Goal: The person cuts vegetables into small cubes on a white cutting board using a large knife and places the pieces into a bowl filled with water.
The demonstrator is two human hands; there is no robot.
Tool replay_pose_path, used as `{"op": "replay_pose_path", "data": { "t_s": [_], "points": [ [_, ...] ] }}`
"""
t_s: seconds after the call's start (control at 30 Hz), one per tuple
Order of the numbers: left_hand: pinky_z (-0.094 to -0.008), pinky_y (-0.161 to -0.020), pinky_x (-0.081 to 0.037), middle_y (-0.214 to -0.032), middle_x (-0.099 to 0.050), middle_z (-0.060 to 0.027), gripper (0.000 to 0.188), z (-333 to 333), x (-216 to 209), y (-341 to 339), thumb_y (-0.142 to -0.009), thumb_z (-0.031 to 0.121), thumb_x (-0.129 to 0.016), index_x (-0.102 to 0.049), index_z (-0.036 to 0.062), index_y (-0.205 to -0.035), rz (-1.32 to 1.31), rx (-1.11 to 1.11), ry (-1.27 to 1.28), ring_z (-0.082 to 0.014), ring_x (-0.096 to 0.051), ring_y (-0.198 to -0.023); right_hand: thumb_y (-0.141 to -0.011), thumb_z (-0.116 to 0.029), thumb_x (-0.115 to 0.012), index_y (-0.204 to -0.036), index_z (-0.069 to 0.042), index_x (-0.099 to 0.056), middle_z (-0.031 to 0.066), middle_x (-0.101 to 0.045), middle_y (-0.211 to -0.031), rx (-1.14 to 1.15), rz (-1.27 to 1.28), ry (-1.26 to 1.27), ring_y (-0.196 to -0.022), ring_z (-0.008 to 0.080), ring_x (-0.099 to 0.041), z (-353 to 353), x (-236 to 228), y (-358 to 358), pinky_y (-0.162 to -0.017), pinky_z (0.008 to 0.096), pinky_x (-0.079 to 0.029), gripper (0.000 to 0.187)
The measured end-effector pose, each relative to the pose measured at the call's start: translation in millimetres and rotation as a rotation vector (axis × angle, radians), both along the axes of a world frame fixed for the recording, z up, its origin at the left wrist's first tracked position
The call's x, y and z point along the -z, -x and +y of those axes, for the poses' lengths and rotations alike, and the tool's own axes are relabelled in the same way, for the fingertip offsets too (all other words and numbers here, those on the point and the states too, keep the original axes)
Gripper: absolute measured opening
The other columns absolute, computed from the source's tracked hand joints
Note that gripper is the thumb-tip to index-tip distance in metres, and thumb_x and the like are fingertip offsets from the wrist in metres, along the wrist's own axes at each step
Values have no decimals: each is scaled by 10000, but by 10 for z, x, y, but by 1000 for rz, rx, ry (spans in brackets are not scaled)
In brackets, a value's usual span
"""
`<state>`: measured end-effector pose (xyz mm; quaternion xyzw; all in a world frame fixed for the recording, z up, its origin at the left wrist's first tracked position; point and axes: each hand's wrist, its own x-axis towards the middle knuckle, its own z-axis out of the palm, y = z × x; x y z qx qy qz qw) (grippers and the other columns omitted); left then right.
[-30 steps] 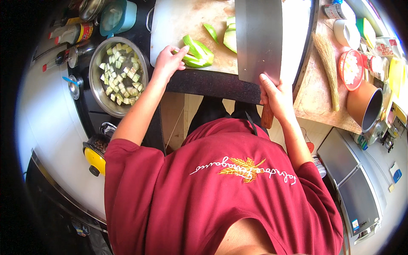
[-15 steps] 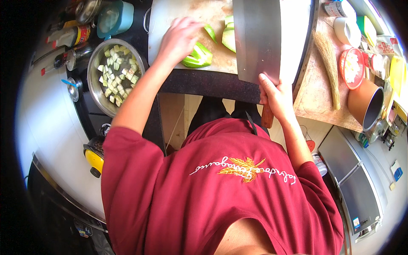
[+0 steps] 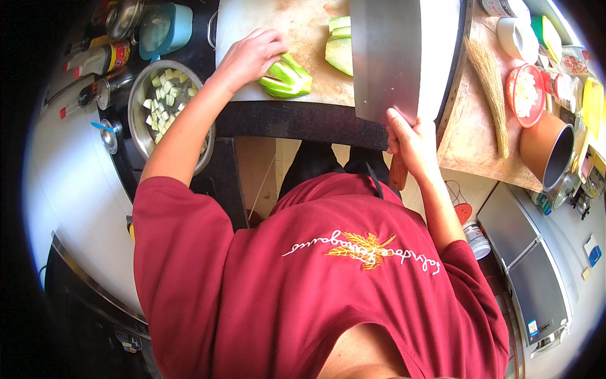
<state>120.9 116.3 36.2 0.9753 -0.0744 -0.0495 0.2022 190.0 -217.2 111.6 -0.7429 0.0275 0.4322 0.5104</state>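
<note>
My left hand (image 3: 252,57) is over the left part of the white cutting board (image 3: 315,31). Its fingers are drawn together on the upper end of a small pile of green-skinned vegetable strips (image 3: 287,79), partly hiding it. Pale green slices (image 3: 341,54) of the same vegetable lie farther right, close to the blade. With my right hand (image 3: 411,140) I grip the wooden handle of a wide cleaver (image 3: 386,60). Its broad blade points away from me over the board and covers part of it.
On the left a metal bowl (image 3: 134,120) holds diced pale vegetable, partly behind my left forearm. Beyond it are a blue container (image 3: 180,28) and several bottles. To the right lie a straw brush (image 3: 489,95), a red basket (image 3: 541,95) with white pieces, and a brown pot (image 3: 536,148).
My left hand has moved left and back toward the pile of strips. The loose strip that lay near its fingertips is gone from that spot. The cleaver has barely moved.
</note>
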Motion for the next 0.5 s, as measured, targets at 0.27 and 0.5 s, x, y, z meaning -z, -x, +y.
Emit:
{"op": "replay_pose_path", "data": {
  "t_s": [0.27, 0.5],
  "points": [
    [-371, -950, -448, -1200, -574, -99, 337, -100, -16, 403, -816, 129, -624, -618, 62, -1147, 75, -90, 90, -281, -523, -1123, -929, -213, -580, -689, -25, -542, 7, -470, -540, -21, 4, -5, -444, 83, -445, -17, 21, 0, -438, 251, -405, 307],
    [-431, -1104, -312, -1449, -333, -161, 847, -406, 90, 722, -652, 115, -791, -394, 115, -1399, 51, -241, 114, -364, -343, -1321, -912, -212, -605, -811, 15, -587, 23, -528, -575, -91, -61, 93, -474, 88, -498, 36, -8, 103, -463, 260, -427, 248]
  ]
}}
